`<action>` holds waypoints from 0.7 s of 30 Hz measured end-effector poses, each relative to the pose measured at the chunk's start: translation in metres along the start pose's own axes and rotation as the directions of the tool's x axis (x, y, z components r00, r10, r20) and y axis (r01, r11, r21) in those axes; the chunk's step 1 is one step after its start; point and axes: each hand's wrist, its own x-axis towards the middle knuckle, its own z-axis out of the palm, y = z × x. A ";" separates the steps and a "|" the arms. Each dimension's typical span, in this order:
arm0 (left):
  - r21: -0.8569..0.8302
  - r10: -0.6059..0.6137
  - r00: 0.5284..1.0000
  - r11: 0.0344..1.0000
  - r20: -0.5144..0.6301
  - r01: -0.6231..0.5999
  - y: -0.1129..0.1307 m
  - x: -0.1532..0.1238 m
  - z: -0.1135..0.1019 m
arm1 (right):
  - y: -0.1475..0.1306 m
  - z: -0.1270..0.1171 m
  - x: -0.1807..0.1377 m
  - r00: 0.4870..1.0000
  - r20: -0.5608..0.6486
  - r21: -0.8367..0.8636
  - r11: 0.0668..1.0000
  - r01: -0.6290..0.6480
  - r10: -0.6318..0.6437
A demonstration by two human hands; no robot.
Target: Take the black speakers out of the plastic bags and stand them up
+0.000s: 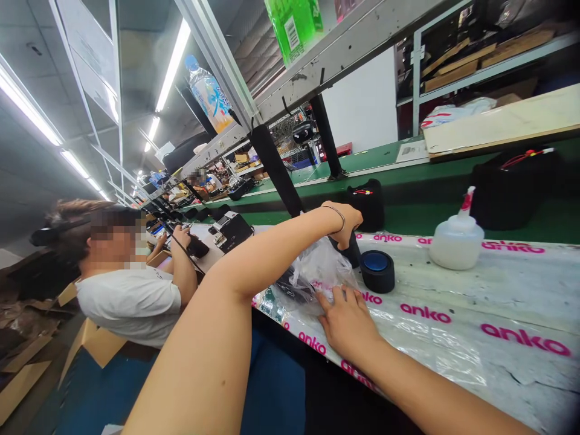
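The left hand (pixel 348 222) is closed around a black cylinder (pixel 352 252) standing on the bench (pixel 475 302). The right hand (pixel 347 320) presses flat, fingers spread, on a clear plastic bag (pixel 317 269) just beside it. A co-worker (pixel 127 284) sits nearby.

One view only, taken from a camera worn on the head, tilted sharply and aimed forward and down along the workbench (pixel 498 302). The near edge of the bench is seen close beneath the lens, both forearms entering from the bottom of the frame. The left hand (pixel 347 220) and right hand (pixel 347 323) are caught at close range. The overhead shelf (pixel 344 42) is seen from below, and a seated co-worker (pixel 129 290) is taken in at the left.
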 end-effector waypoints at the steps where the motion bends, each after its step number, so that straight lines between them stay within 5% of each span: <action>1: -0.001 -0.005 1.000 1.000 0.003 0.005 0.001 0.000 0.001 | 0.000 0.000 0.000 1.000 0.002 0.001 1.000 0.000 0.000; 21: -0.225 0.033 0.992 0.973 -0.123 -0.060 -0.015 -0.009 0.017 | 0.000 0.000 -0.001 1.000 -0.010 -0.019 1.000 0.003 -0.003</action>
